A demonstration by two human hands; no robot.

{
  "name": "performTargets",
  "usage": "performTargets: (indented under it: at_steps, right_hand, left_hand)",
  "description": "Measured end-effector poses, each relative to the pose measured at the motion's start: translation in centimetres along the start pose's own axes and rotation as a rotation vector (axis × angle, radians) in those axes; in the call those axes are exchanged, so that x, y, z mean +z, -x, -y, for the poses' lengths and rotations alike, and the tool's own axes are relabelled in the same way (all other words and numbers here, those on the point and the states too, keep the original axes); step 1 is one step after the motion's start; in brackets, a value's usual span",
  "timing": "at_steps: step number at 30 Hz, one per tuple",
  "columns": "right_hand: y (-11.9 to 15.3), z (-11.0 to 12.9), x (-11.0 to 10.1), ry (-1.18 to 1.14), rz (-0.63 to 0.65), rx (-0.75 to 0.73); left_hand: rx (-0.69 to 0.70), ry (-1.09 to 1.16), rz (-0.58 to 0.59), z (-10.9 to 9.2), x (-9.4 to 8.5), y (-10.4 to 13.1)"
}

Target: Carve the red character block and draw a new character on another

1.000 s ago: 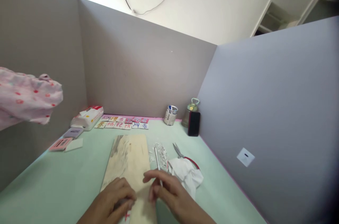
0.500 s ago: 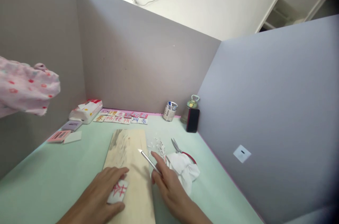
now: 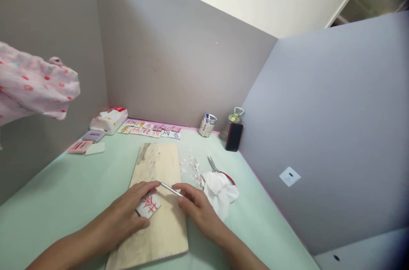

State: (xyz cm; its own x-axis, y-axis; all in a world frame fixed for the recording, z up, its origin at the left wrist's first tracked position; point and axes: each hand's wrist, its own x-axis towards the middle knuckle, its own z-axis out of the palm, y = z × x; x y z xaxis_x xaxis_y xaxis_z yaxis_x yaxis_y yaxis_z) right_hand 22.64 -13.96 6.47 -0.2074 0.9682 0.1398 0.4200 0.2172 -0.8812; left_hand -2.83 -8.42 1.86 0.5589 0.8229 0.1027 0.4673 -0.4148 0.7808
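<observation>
A white square tile point(image 3: 148, 205) with a red character lies on the wooden board point(image 3: 166, 234). My left hand point(image 3: 128, 210) curves around the tile's left side, thumb below and fingers above, holding it on the board. In my right hand point(image 3: 196, 208) is a thin silver pen-like tool point(image 3: 171, 189), gripped between thumb and fingers. Its tip points up and left and meets or nearly meets my left fingertips, just above the tile; contact is hard to tell.
Behind the board lie rows of lettered tiles point(image 3: 148, 130). White scraps point(image 3: 194, 168), scissors point(image 3: 213, 164) and a white cloth point(image 3: 219, 191) are at the right. Further back stand a can point(image 3: 207, 126), a phone point(image 3: 234, 137) and a tissue pack point(image 3: 109, 121).
The tool's tip has come down to my left fingertips and my hands are closer together. The tile has turned and lies further up the board. The view has tilted down.
</observation>
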Motion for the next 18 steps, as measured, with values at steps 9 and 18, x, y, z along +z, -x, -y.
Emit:
performTargets:
  at_steps: [9, 18]
  right_hand:
    - [2.1, 0.7, -1.9, 0.143, 0.116, -0.004]
    - [1.6, -1.2, 0.6, 0.425, -0.043, -0.124]
  left_hand:
    - [-0.034, -0.006, -0.026, 0.1, -0.4, -0.2]
    - [-0.036, -0.034, -0.058, -0.1, -0.1, -0.2]
